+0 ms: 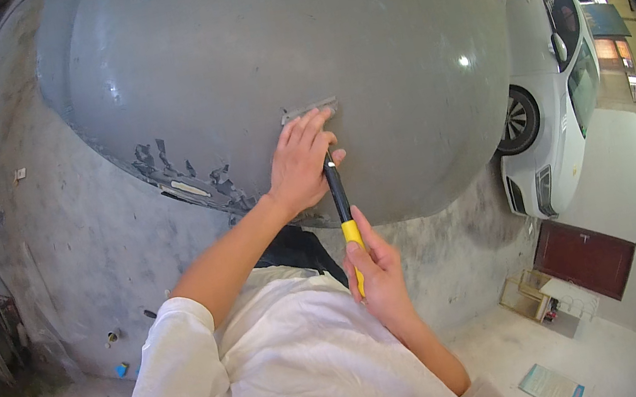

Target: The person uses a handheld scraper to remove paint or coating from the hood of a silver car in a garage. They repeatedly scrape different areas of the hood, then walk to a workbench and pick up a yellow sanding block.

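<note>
1 scraper (337,189): L hand (298,166) @ blade (327,102), R hand (381,270) gripping yel. end (352,233).

Two hands: one left hand (301,159), one right hand (377,271). One scraper (338,191) at both hands. One grey hood (256,32) beneath the left hand. Right of the hands, one white car (542,89) showing one wheel (519,118) and one mirror (559,47). Lower right, beyond the right hand, one dark red panel (586,259).
</note>
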{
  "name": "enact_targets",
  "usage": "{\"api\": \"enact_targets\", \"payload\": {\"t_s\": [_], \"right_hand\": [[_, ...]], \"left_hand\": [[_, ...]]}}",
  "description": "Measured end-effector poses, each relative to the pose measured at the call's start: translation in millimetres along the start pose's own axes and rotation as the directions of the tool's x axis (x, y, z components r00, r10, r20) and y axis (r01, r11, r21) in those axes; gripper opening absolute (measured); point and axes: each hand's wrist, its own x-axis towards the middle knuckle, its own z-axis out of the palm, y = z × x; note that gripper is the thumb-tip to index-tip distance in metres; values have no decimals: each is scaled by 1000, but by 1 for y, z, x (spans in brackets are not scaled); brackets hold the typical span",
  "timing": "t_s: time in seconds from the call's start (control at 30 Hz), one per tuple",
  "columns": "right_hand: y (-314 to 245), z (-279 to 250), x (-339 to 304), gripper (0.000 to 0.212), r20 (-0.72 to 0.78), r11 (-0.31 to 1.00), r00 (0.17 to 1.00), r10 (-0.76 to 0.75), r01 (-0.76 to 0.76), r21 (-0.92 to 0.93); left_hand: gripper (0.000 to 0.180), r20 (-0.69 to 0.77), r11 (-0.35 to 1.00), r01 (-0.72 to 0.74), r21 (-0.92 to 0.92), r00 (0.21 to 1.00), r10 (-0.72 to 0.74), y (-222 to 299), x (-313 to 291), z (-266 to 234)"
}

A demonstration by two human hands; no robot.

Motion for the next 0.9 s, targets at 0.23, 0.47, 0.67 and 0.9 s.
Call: {"api": "enact_targets", "payload": {"t_s": [0.23,0.47,0.67,0.9], "right_hand": [[9,-1,7,60,7,1000,1000,-26,26,-10],[21,-4,15,61,-31,999,999,25,-23,41],[21,-9,29,62,14,988,989,-146,145,44],[25,-29,24,62,67,969,971,-230,235,-81]], "left_hand": [[22,34,1000,12,8,999,-12,-3,0,-1],[27,83,999,-11,32,997,8,-8,-4,1],[67,51,977,39,210,997,-51,-16,-27,-3],[81,296,838,96,537,909,-294,-101,-97,-99]]}}
